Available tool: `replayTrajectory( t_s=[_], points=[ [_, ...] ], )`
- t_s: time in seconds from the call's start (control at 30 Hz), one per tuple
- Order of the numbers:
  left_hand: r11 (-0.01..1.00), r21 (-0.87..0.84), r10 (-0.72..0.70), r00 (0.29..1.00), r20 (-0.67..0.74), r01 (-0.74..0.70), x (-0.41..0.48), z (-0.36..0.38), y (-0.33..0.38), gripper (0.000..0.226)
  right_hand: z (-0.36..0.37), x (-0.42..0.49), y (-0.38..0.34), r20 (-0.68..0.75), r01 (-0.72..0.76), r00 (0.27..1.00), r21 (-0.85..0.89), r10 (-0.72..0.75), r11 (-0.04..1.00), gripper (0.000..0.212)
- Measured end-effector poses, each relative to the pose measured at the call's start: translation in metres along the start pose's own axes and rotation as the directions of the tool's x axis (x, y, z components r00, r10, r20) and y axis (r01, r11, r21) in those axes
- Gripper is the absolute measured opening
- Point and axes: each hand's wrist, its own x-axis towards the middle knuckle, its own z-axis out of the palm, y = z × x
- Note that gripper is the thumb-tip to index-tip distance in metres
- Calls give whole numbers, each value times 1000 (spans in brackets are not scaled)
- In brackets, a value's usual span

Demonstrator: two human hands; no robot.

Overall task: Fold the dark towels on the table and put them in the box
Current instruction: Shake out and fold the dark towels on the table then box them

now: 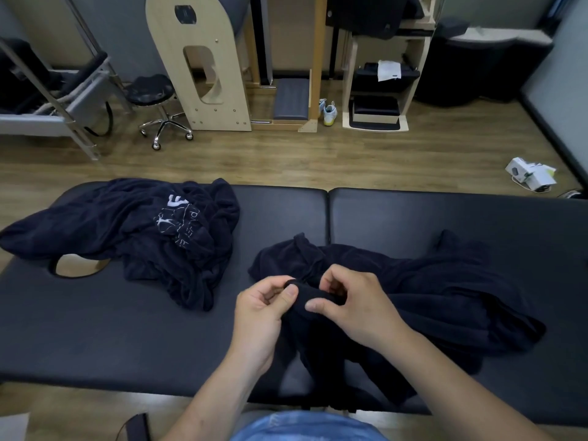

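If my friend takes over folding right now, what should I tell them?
Left hand: pinches an edge of the near towel.
Right hand: pinches the same edge, close beside the left.
Near towel: crumpled on the table, right of middle.
Printed towel: in a crumpled heap on the table's left side, with no hand on it.
Done: nothing is folded yet.
Left: fold both towels and put them in the box, which is not in view.

White print (173, 218) on the crumpled left towel (95, 227) unreadable, hole (74, 267) in the table (127, 338) half under it
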Motion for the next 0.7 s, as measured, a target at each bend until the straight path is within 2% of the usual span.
replayTrajectory(
  t_s=[0.17, 0.27, 0.4, 0.5, 0.57, 0.63, 0.7],
  points=[
    [996, -91, 5, 995, -103, -15, 4, -5, -5, 22, 0, -13, 40, 72, 48, 997, -264, -29, 963, 30],
    [988, -156, -7, 989, -146, -16, 8, -5, -4, 21, -7, -22, 69, 59, -21, 997, -386, 48, 922, 19],
    [969, -245, -9, 981, -195, -40, 18, -16, 1, 19, -26, -37, 111, 50, -129, 981, -548, 186, 827, 18],
    [975, -215, 12, 974, -228, -62, 28, -34, 2, 19, -53, -56, 144, 69, -225, 942, -596, 328, 771, 17],
    [976, -214, -8, 968, -252, -48, 31, -44, -3, 18, -74, -61, 157, 158, -226, 906, -603, 392, 765, 24],
    [973, -228, -34, 959, -281, -32, 31, -51, -6, 18, -103, -57, 155, 205, -219, 874, -645, 441, 732, 20],
    [972, -232, -52, 946, -321, -25, 32, -58, -6, 20, -143, -46, 141, 123, -230, 881, -732, 456, 642, 22]
  ],
)
